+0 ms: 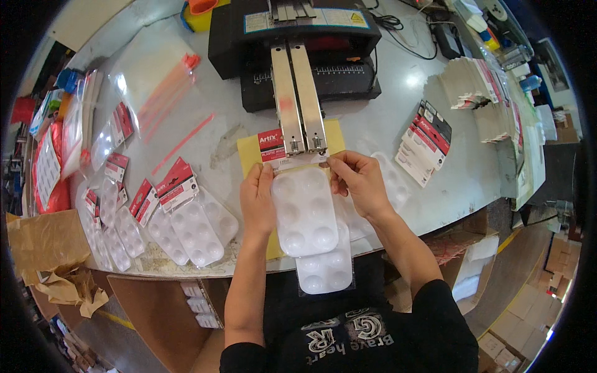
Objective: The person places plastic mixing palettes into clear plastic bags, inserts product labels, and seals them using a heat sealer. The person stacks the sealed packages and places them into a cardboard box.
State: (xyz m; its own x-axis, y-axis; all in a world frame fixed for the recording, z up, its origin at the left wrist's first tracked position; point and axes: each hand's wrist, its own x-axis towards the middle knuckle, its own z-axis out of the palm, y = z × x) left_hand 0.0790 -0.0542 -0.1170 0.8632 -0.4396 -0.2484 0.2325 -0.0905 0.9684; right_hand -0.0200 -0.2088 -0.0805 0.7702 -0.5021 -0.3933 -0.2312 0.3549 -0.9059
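Note:
My left hand [257,194] pinches the left corner of a red and white header card [271,139], thumb on top. At the card's right corner, the fingers of my right hand [362,184] are closed on it too. Two narrow metal arms [283,93] of a black stapling machine [227,53] reach over the card and hide its middle. Below the card hangs a white plastic paint palette [306,211] with round wells, overlapping another white palette [324,271] at the table edge. A yellow sheet [249,152] lies underneath.
Several carded palettes [196,227] lie on the left, near clear plastic bags [146,65]. Fanned header cards [424,146] rest on the right, before tall card stacks [476,81]. More palettes [390,180] sit beside my right hand. A brown cardboard piece [46,239] stands at the left edge.

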